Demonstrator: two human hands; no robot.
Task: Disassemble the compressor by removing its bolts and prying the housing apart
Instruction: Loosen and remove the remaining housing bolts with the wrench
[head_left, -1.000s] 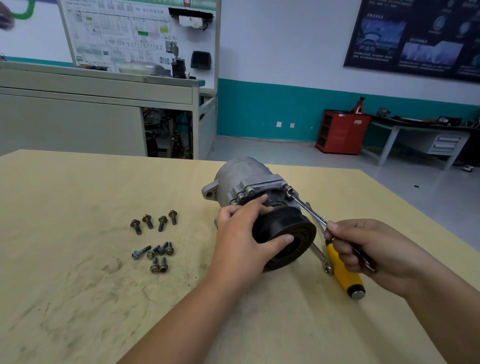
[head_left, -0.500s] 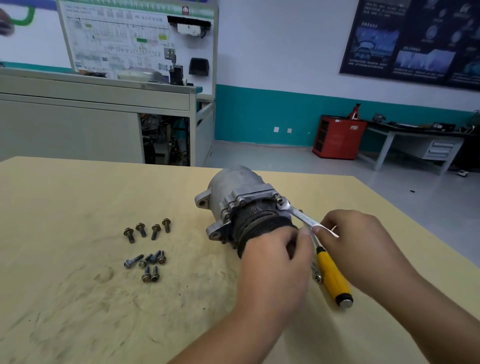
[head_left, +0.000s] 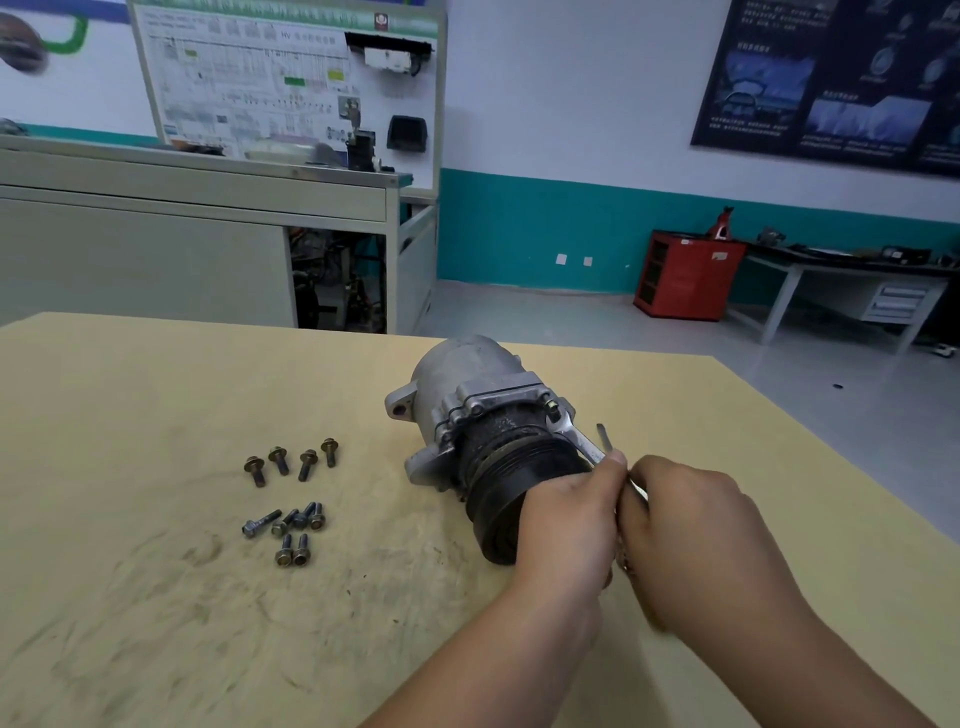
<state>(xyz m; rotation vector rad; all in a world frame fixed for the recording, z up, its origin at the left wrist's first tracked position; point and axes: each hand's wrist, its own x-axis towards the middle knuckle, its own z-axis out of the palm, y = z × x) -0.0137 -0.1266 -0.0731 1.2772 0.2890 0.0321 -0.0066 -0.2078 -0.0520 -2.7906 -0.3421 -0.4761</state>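
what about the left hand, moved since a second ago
yes: left hand went right, away from the bolts, across the pulley to the wrench

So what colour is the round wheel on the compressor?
The pulley is black; the head view shows it.

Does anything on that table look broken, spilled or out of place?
Nothing looks broken or spilled. Loose metal bolts lie in two small groups left of the grey metal compressor, and dark smudges mark the pale wooden table.
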